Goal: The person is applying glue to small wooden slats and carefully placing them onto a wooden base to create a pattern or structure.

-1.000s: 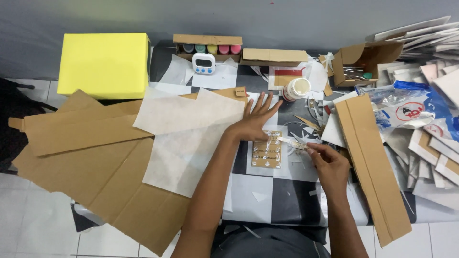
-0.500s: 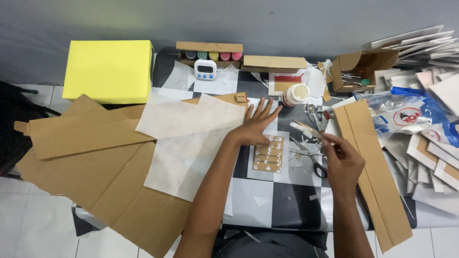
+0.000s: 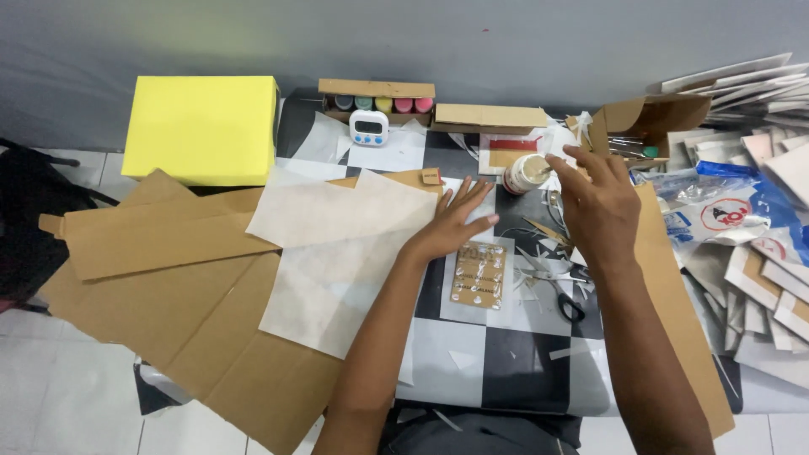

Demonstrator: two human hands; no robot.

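My left hand lies flat, fingers spread, on the edge of a white paper sheet next to a small brown card piece with cut-outs. My right hand is raised over the table's right side, fingers apart, its fingertips close to a small white glue bottle and a crumpled white scrap. I cannot tell whether the fingers pinch anything. Black-handled scissors and paper offcuts lie just below that hand.
Large brown cardboard sheets overhang the table's left. A yellow box stands at the back left, a tray of paint pots and a digital timer behind. An open cardboard box and a long cardboard strip sit right, beside stacked card pieces.
My right hand has risen from beside the card piece and moved toward the back, up to the glue bottle. The left hand has stayed on the paper.
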